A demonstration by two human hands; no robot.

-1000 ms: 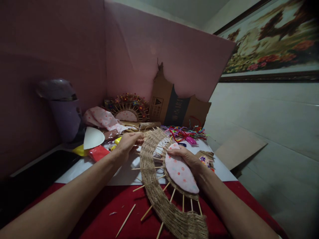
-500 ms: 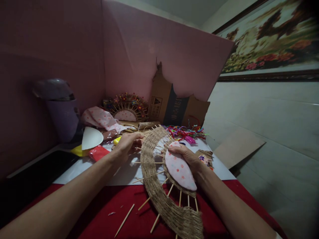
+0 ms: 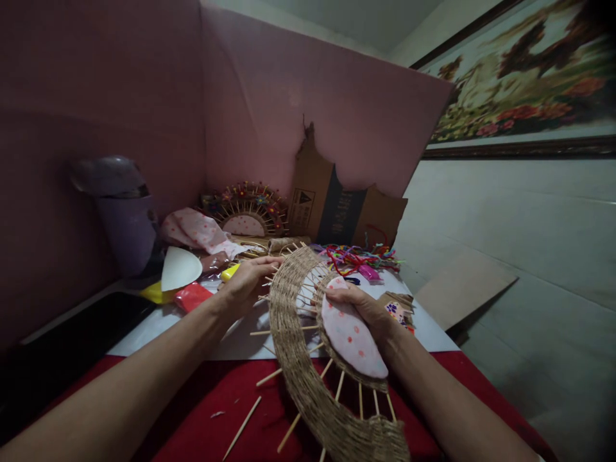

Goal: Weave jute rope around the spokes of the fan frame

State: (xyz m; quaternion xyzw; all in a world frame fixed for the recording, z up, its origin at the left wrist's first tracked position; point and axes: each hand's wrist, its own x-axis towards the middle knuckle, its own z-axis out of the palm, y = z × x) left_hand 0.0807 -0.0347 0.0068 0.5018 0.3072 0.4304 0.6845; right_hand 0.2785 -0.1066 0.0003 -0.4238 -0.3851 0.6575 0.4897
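Note:
A half-round craft of twine woven over thin wooden sticks (image 3: 291, 321) slants in front of me, its stick ends poking out past the outer band. At its flat side is a half-disc covered in white cloth with pink-red dots (image 3: 353, 333). My right hand (image 3: 368, 308) grips this half-disc, thumb on top and the other fingers hidden underneath. My left hand (image 3: 250, 282) is at the upper left rim, its curled fingers closed around the stick ends there; the fingertips are partly hidden. One loose wooden stick (image 3: 242, 428) lies on the red cloth (image 3: 192, 404).
A similar half-round piece with coloured beads (image 3: 245, 212) stands at the back beside torn cardboard (image 3: 312, 192). Colourful fuzzy stems (image 3: 359, 256) lie behind my right hand. A white half-disc (image 3: 180, 269), a red packet (image 3: 192, 295) and a purple bin (image 3: 128, 231) are at left.
The woven craft has turned slightly, its lower end shifting right and its upper end a little left. My left hand has moved slightly along the rim; the right keeps its grip.

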